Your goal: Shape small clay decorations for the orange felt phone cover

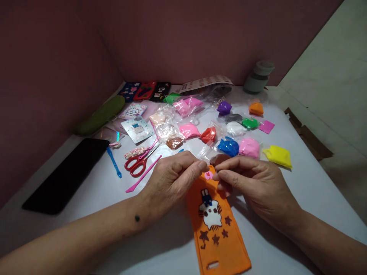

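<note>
An orange clay-covered phone case (229,244) lies on the white table, its far end between my hands. It bears a white cat figure (213,219) in blue clothes, several brown stars (215,239) and a small pink piece (208,175). Over the case's far left edge, my left hand (179,173) is closed, thumb pressed against the index finger. Opposite it, my right hand (252,179) pinches with thumb and fingertips just right of the pink piece. Whatever either pinch holds is too small or hidden to name.
Red-handled scissors (136,167), a pink modelling tool (143,175), a blue tool (114,162) and a black phone (67,173) lie to the left. Bagged clay, including blue (228,146) and yellow (278,156), spreads beyond my hands. A lidded jar (256,78) stands at the back right.
</note>
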Tool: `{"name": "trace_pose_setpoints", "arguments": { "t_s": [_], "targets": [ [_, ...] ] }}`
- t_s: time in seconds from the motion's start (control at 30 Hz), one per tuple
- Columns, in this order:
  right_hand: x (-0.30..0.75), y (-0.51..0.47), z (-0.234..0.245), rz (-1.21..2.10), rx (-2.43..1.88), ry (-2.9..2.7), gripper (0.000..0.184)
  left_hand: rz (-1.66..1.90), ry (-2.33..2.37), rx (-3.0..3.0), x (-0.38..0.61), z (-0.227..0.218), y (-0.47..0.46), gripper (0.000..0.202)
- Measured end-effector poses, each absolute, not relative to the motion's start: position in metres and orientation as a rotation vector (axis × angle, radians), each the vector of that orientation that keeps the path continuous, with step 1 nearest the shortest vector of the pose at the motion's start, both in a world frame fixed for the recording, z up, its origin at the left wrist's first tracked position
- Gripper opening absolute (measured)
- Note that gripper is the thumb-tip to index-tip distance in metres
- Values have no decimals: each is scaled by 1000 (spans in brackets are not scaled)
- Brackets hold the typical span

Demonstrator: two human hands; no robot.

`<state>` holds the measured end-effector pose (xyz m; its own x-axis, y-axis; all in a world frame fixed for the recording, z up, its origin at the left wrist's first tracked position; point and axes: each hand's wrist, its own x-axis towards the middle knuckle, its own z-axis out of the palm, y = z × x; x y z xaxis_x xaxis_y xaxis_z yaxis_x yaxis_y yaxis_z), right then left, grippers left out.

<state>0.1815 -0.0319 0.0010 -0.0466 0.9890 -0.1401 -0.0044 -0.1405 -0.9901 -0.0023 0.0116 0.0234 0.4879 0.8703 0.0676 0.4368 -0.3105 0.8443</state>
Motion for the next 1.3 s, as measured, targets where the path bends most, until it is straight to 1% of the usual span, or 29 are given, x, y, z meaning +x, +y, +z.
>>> {"name": "trace_pose_setpoints", "arguments": {
  "t_s": [0.13, 0.3, 0.47, 0.53, 0.73, 0.9, 1.0, 1.17, 1.3],
  "targets": [
    [181, -31, 1, 1375, -1271, -1152, 19, 684, 1087, 1933, -3, 23, 11, 29],
    [183, -31, 1, 1382, -1289, -1151, 29, 684, 1079, 1937, -3, 22, 10, 30],
    [182, -31, 0, 1374, -1282, -1133, 20, 692, 1058, 1951, -2, 22, 11, 30],
    [182, -31, 0, 1374, -1275, -1124, 19, 695, 1058, 1950, -2, 22, 12, 31],
    [183, -31, 2, 1410, -1285, -1136, 32, 705, 1054, 1954, -2, 20, 12, 31],
    [183, -31, 1, 1396, -1263, -1131, 18, 699, 1058, 1969, -2, 20, 12, 30],
    [182, -31, 1, 1405, -1257, -1134, 17, 702, 1053, 1971, -2, 20, 12, 29],
    [183, -31, 2, 1426, -1268, -1151, 26, 707, 1053, 1964, -3, 19, 12, 29],
    [183, -32, 4, 1399, -1271, -1152, 19, 708, 1062, 1956, -3, 20, 12, 30]
  ]
}}
